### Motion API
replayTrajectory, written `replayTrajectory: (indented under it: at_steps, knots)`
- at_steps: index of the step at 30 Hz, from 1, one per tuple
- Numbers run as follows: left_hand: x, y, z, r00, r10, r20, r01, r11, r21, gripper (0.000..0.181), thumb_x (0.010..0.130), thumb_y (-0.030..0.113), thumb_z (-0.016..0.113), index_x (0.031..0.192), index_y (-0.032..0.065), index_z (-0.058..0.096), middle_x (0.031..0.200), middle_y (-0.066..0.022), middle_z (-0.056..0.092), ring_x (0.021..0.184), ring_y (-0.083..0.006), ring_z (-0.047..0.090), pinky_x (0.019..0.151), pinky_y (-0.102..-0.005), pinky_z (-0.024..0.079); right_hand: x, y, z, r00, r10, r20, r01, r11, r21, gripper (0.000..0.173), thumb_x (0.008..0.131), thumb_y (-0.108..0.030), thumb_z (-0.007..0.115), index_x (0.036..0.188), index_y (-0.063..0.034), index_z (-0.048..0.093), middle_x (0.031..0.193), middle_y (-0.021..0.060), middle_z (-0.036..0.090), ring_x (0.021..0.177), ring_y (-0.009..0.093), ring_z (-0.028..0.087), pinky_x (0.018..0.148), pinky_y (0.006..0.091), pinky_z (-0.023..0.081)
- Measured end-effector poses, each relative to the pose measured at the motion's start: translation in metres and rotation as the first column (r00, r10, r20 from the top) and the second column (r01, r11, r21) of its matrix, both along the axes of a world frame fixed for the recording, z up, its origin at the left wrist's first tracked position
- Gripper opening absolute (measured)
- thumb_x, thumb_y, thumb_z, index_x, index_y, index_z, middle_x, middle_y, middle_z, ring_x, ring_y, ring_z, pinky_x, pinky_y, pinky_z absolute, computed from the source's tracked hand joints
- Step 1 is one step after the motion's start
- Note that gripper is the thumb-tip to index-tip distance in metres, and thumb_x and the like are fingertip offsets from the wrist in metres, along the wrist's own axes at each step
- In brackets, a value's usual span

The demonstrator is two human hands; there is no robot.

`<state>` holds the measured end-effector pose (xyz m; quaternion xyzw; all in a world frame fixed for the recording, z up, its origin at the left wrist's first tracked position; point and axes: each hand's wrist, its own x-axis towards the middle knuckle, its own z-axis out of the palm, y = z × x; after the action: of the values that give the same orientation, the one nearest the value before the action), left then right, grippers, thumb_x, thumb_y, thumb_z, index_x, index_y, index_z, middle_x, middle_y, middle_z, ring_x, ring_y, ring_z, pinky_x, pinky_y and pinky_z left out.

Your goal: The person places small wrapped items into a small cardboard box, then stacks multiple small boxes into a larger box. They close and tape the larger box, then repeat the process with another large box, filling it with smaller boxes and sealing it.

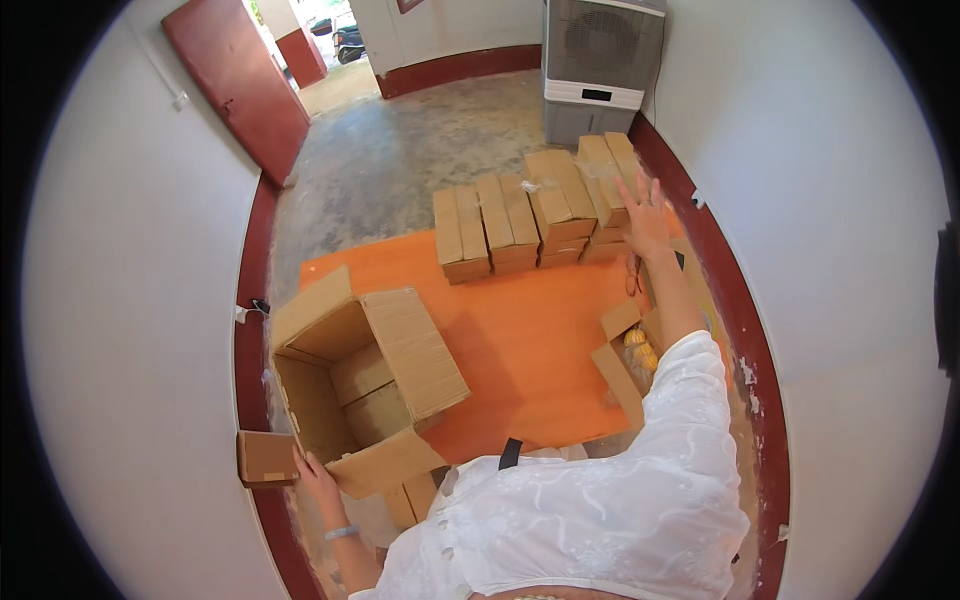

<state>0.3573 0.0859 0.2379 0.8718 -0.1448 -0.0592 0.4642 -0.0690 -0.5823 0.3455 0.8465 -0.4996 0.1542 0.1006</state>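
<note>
A large open cardboard carton [367, 375] stands on the left with its flaps folded out, and its inside shows bare cardboard. My left hand [319, 480] is at its near left corner. The fingers of that hand also meet the right edge of a small closed brown box [264, 457] by the wall; whether they grip either one is unclear. My right hand [646, 221] reaches forward with fingers spread, over or beside the rightmost of the stacked cardboard boxes [559, 191]. Nothing shows in its grasp.
An orange mat [517, 330] covers the floor. On the right, a small open carton [622, 382] holds yellow wrapped items [640, 349], with eyeglasses [634, 274] beyond it. An air cooler [600, 75] stands at the back right. A red door [236, 90] is ajar at the far left.
</note>
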Motion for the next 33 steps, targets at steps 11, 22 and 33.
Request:
replayTrajectory:
  at_steps: [11,22,33]
  knots:
    - [-0.074,-0.063,0.137,0.782,-0.623,0.025,0.434,0.572,0.696,0.080,0.060,0.031,0.092,0.135,0.0203,0.066,0.164,-0.0136,0.034,0.153,-0.0377,0.027,0.115,-0.0743,0.017,-0.008,0.009,0.006,0.997,0.078,-0.021,-0.079,0.996,-0.049,0.088,0.068,-0.015,0.090,0.147,-0.0228,0.051,0.152,0.0099,0.052,0.140,0.040,0.044,0.114,0.0457,0.043]
    - [-0.054,-0.048,0.075,0.753,-0.588,0.296,0.379,0.754,0.536,0.020,0.072,0.019,0.082,0.089,0.0130,0.073,0.087,-0.0035,0.070,0.093,-0.0276,0.065,0.083,-0.0474,0.044,0.051,0.133,0.121,0.909,0.382,0.167,-0.350,0.917,-0.190,0.079,0.069,-0.014,0.088,0.141,-0.0148,0.057,0.143,0.0132,0.059,0.135,0.035,0.051,0.112,0.0427,0.044]
    - [-0.056,-0.049,0.081,0.793,-0.557,0.247,0.382,0.770,0.511,0.012,0.068,0.017,0.081,0.076,0.0151,0.074,0.077,0.0000,0.067,0.086,-0.0231,0.065,0.080,-0.0444,0.045,0.199,0.304,0.153,0.345,0.796,0.498,-0.938,0.310,0.154,0.074,0.063,-0.024,0.088,0.131,-0.0077,0.062,0.126,0.0160,0.067,0.118,0.034,0.063,0.100,0.0427,0.051]
